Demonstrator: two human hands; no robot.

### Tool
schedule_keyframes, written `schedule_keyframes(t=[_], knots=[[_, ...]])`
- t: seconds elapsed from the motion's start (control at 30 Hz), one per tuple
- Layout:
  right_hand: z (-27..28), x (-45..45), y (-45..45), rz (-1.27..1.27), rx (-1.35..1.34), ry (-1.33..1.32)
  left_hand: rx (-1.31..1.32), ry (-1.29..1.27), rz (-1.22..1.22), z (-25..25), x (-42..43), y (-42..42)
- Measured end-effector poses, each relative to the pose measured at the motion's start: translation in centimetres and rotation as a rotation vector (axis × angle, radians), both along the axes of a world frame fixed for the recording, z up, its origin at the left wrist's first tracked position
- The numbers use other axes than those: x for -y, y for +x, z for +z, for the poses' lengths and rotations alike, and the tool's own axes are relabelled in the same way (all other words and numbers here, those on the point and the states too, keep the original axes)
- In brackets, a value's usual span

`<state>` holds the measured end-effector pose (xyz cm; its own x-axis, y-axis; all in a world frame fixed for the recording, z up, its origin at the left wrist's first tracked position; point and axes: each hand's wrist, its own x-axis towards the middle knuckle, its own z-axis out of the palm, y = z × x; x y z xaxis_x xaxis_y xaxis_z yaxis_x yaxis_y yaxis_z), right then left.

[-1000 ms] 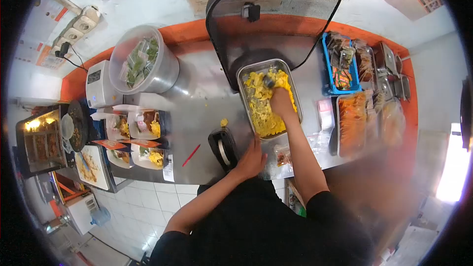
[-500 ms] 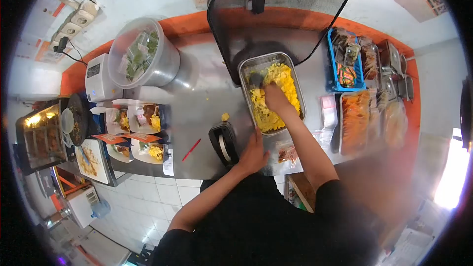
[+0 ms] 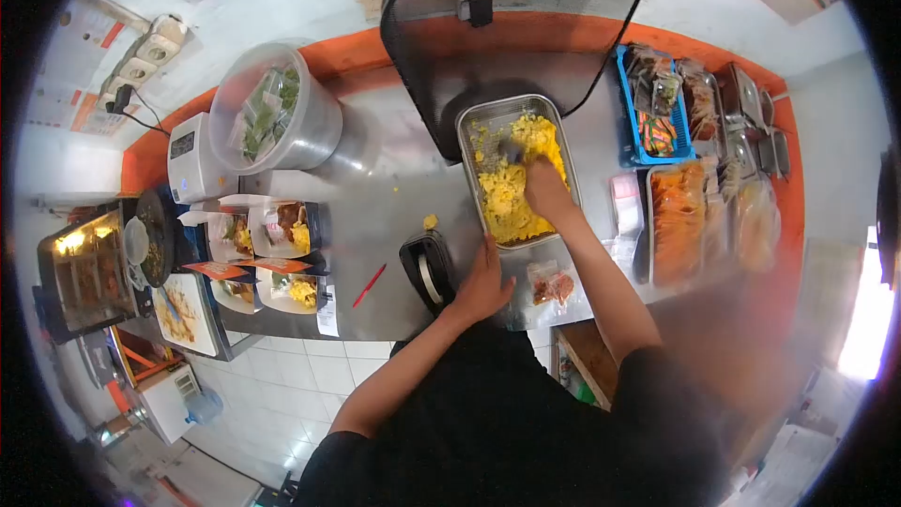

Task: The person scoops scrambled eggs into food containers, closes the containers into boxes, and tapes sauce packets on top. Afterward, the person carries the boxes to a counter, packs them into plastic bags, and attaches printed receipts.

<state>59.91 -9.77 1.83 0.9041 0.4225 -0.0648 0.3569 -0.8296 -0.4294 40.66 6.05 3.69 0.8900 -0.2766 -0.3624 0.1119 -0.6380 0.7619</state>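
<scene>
My right hand (image 3: pixel 546 190) is closed round the handle of a spoon (image 3: pixel 510 151), whose grey bowl rests in yellow scrambled egg (image 3: pixel 507 195). The egg fills much of a metal tray (image 3: pixel 465 136), with its upper left part thinly covered. At the tray's near left corner, my left hand (image 3: pixel 483 284) has its fingers stretched up against the side and its thumb apart. Just left of that hand lies a black tape dispenser or similar device (image 3: pixel 428 269). A small lump of egg (image 3: pixel 431 222) sits on the counter above it.
Several open food boxes (image 3: pixel 282 228) stand at left, near a red pen (image 3: pixel 370 284). Behind are a clear tub (image 3: pixel 324 131) of bagged leaves and a raised mesh cover (image 3: pixel 526 38). A blue basket (image 3: pixel 643 155), bagged orange food (image 3: pixel 678 221) and a small packet (image 3: pixel 552 284) lie right.
My right hand and the spoon have shifted slightly right within the tray, and some egg has moved with them. My left hand stays at the tray's corner. The camera view has tilted slightly.
</scene>
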Motion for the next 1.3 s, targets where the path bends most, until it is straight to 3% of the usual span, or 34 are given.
schedule_keyframes(t=[0.1, 0.17, 0.23, 0.3, 0.37, 0.53, 0.6, 0.63, 0.77, 0.93, 1.0, 1.1, 1.3], knots=[[-3.8, -0.2, 1.2, -0.161, 0.126, 0.069, -0.139, -0.079, 0.023, 1.4, -0.3, 1.1], [-2.7, -0.9, -2.2, -0.134, 0.120, 0.032, -0.092, -0.041, 0.025, 1.5, -0.6, 1.2], [-0.9, -0.9, -2.5, 0.171, -0.205, 0.043, -0.030, -0.009, 0.041, 1.1, -1.0, 2.1], [-1.2, -1.0, -1.0, 0.091, -0.268, -0.088, 0.034, 0.043, -0.002, 0.5, -1.2, 1.6], [-0.2, -1.6, 1.3, -0.060, 0.008, 0.154, 0.080, 0.059, 0.018, 0.2, -0.9, 1.5], [-0.6, -1.0, -1.5, 0.094, 0.008, 0.030, 0.074, -0.019, 0.042, -0.5, -1.3, 1.7], [2.3, 0.0, -4.7, 0.007, -0.182, -0.232, 0.081, 0.025, 0.038, -1.0, -1.0, 1.7], [1.6, 0.5, -6.1, 0.009, -0.185, -0.243, 0.078, 0.015, 0.041, -0.9, -0.9, 1.7], [0.2, 0.5, -9.1, 0.074, -0.269, -0.064, 0.030, -0.057, 0.070, 0.1, -1.2, 2.6], [4.2, -1.0, -11.2, 0.049, -0.310, 0.038, 0.082, -0.072, 0.108, -1.7, -1.1, 2.2], [3.4, 0.4, -10.7, 0.184, -0.314, 0.051, 0.052, -0.094, 0.109, -1.5, -1.2, 2.2], [3.7, 2.2, -9.5, 0.136, -0.405, 0.132, 0.010, -0.182, 0.111, -1.3, -1.6, 2.6], [0.1, 5.8, -8.4, -0.003, -0.306, 0.372, 0.000, -0.207, 0.113, -0.8, -2.3, 2.5]])
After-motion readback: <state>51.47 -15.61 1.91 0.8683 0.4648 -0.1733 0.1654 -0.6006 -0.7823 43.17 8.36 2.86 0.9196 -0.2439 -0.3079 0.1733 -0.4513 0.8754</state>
